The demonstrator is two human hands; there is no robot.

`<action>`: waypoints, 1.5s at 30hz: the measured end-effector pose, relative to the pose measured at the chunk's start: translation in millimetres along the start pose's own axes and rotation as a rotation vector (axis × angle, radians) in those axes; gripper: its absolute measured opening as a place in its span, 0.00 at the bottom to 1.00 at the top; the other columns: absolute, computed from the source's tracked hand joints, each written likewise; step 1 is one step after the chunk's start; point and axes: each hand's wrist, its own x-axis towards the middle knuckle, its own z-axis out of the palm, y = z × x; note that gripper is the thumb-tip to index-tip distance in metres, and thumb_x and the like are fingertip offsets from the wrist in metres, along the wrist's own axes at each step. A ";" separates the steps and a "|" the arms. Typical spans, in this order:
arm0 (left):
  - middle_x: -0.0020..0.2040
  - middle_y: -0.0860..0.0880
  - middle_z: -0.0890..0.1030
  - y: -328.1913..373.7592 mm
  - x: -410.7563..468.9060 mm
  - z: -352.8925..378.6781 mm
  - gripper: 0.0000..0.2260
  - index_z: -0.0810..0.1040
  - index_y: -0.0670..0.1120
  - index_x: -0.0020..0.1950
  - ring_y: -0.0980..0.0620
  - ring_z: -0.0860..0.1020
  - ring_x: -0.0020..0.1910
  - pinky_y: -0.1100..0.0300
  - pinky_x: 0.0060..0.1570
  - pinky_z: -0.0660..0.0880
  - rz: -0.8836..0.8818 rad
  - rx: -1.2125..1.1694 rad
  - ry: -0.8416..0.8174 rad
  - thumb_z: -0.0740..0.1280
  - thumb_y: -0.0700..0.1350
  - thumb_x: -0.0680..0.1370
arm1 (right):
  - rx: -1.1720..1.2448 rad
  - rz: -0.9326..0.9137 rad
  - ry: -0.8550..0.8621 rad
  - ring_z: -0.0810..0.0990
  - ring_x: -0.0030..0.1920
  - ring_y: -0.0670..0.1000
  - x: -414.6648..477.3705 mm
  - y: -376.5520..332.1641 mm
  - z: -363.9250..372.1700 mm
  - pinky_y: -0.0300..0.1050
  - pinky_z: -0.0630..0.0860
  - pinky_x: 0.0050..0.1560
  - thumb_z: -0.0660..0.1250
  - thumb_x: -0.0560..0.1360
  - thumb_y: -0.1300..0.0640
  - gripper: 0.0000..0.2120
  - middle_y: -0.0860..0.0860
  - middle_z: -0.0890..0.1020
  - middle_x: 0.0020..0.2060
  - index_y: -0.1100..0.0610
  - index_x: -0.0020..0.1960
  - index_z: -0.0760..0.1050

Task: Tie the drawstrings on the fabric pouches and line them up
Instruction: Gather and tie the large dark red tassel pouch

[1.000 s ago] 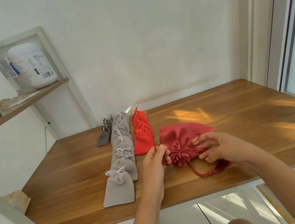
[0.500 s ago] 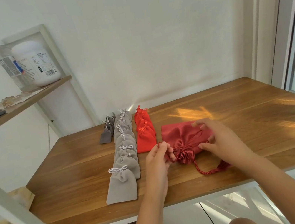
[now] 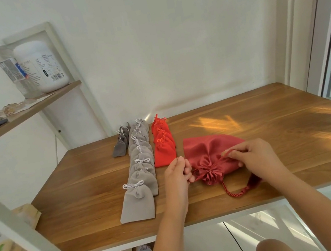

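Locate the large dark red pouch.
In the head view, the large dark red pouch lies right of the small red pouches, near the front edge of the table, between the left hand and right hand.

Head camera looks forward and down, close over the table (image 3: 271, 134)

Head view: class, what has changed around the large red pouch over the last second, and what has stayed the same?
The right hand slid from the gathered neck up over the large red pouch, pinching a cord loop and drawing it along. The left hand kept pinching the cord left of the neck. The grey pouches and small red pouches stayed in rows.
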 end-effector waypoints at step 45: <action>0.57 0.48 0.79 26.4 7.5 3.4 0.21 0.76 0.48 0.60 0.48 0.75 0.57 0.53 0.59 0.71 0.187 1.425 -0.429 0.75 0.52 0.70 | -0.657 -0.168 -0.122 0.74 0.54 0.49 -49.9 -2.7 20.6 0.43 0.69 0.54 0.69 0.73 0.44 0.14 0.46 0.77 0.51 0.49 0.55 0.79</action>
